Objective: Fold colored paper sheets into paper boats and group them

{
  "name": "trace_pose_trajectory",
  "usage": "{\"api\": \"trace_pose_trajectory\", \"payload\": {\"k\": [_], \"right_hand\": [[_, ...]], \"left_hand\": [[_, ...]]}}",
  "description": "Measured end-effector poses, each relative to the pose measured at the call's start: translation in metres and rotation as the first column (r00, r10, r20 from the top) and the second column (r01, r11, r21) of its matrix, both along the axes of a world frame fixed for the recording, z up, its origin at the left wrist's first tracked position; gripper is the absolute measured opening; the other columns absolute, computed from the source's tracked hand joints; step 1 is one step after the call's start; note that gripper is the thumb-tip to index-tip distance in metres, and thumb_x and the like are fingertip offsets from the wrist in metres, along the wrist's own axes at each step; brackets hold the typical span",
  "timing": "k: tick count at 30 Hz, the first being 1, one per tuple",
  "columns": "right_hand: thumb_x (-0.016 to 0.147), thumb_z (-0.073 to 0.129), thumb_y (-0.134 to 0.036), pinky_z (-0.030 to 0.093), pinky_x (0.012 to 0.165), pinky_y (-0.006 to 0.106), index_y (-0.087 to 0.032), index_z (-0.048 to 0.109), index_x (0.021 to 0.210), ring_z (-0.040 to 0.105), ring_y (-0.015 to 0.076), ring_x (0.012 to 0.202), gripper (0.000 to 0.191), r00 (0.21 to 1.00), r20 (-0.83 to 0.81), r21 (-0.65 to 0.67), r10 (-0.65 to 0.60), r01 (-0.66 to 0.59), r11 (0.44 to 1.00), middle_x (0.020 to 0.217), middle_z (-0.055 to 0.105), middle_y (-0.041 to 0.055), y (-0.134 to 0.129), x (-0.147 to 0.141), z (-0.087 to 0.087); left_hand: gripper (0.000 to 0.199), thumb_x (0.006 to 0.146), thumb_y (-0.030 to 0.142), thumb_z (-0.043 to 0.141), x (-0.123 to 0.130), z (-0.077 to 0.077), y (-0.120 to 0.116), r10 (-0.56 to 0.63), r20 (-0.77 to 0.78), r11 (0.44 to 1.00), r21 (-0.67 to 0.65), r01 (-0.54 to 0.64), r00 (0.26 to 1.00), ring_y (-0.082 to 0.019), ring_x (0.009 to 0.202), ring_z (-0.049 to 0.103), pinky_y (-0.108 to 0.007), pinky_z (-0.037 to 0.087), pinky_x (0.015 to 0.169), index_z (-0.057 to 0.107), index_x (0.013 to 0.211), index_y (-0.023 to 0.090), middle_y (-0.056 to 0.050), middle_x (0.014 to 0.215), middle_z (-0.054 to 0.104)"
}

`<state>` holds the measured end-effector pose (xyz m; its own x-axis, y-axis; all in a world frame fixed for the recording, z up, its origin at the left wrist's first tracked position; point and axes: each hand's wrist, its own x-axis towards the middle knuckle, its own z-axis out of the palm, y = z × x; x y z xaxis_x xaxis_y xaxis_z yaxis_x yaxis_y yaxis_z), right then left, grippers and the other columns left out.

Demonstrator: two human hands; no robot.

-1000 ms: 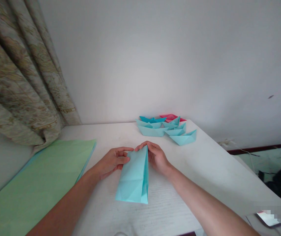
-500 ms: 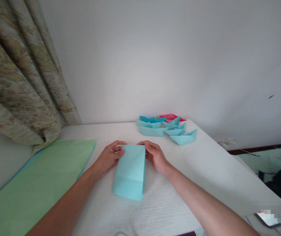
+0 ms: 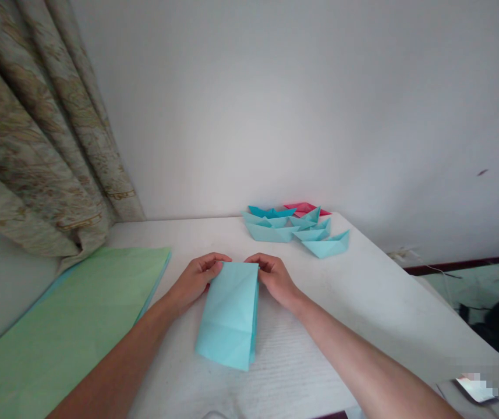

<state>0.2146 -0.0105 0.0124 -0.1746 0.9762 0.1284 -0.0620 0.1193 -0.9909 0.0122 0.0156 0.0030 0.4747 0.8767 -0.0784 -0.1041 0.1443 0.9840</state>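
Note:
A folded light-blue paper (image 3: pixel 229 314) with a crease across its lower part is held over the white table (image 3: pixel 301 349). At its upper left corner, my left hand (image 3: pixel 197 279) pinches it between thumb and fingers. My right hand (image 3: pixel 275 279) grips the upper right corner, fingertips partly hidden behind the paper. The layers stand slightly apart along the right edge.
Several folded paper boats (image 3: pixel 271 230) in blue shades, plus a pink one (image 3: pixel 304 208), stand at the back near the wall. Large green sheets (image 3: pixel 83 308) lie at the left below a patterned curtain (image 3: pixel 35 134). A phone-like object (image 3: pixel 476 387) is at the lower right.
The folded paper has come slightly nearer to me, its lower edge now lower in view. Both hands have shifted slightly with it and keep their hold on the top corners.

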Motion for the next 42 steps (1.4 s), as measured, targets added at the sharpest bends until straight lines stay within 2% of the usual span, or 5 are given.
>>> {"api": "trace_pose_trajectory", "payload": {"k": [8,18,23,28,42], "right_hand": [[0.075,0.055,-0.023,0.035,0.057,0.023,-0.017,0.064,0.064,0.050,0.0126,0.059,0.016,0.994,0.107,0.081,-0.026,0.017,0.997,0.061,0.058,-0.0023,0.000,0.004,-0.001],[0.078,0.053,-0.028,0.033,0.052,0.023,-0.019,0.070,0.086,0.044,0.0123,0.054,0.021,0.887,0.369,0.175,-0.277,0.227,0.958,0.063,0.057,-0.0012,0.006,0.008,-0.012],[0.073,0.058,-0.024,0.035,0.054,0.024,-0.021,0.070,0.089,0.042,0.0127,0.053,0.020,0.781,0.516,0.257,-0.352,0.251,0.933,0.059,0.052,-0.0031,0.005,0.011,-0.010],[0.068,0.062,-0.018,0.037,0.058,0.024,-0.020,0.063,0.107,0.045,0.0124,0.055,0.039,0.702,0.586,0.268,-0.405,0.303,0.914,0.063,0.049,-0.0046,0.005,0.013,-0.007],[0.066,0.070,-0.021,0.040,0.067,0.030,-0.023,0.055,0.119,0.054,0.0177,0.068,0.055,0.613,0.718,0.229,-0.328,0.236,0.944,0.072,0.056,-0.0007,0.007,0.014,-0.016]], "left_hand": [[0.040,0.083,0.053,0.052,0.003,0.005,-0.005,-0.093,-0.004,0.996,0.011,0.093,0.996,-0.017,0.071,0.057,-0.027,0.046,0.064,0.067,0.085,0.016,-0.004,0.077,0.062],[0.046,0.066,0.056,0.063,-0.018,0.009,0.019,0.350,0.209,0.903,-0.336,-0.269,0.913,-0.022,0.071,0.062,-0.033,0.050,0.062,0.050,0.047,0.016,-0.007,0.082,0.067],[0.021,0.061,0.036,0.067,-0.026,0.004,0.024,0.580,-0.275,0.815,0.178,-0.552,0.767,-0.022,0.066,0.059,-0.033,0.047,0.061,0.059,0.069,0.018,-0.004,0.069,0.062],[0.015,0.070,0.015,0.058,-0.034,-0.002,0.024,0.644,-0.482,0.590,0.807,0.015,0.594,-0.028,0.100,0.054,-0.046,0.039,0.091,0.068,0.079,0.022,-0.007,0.097,0.065],[0.037,0.084,0.032,0.057,-0.014,-0.003,-0.002,0.030,-0.668,0.609,0.602,0.516,0.744,-0.026,0.122,0.042,-0.044,0.033,0.104,0.060,0.121,0.034,-0.007,0.128,0.049]]}}
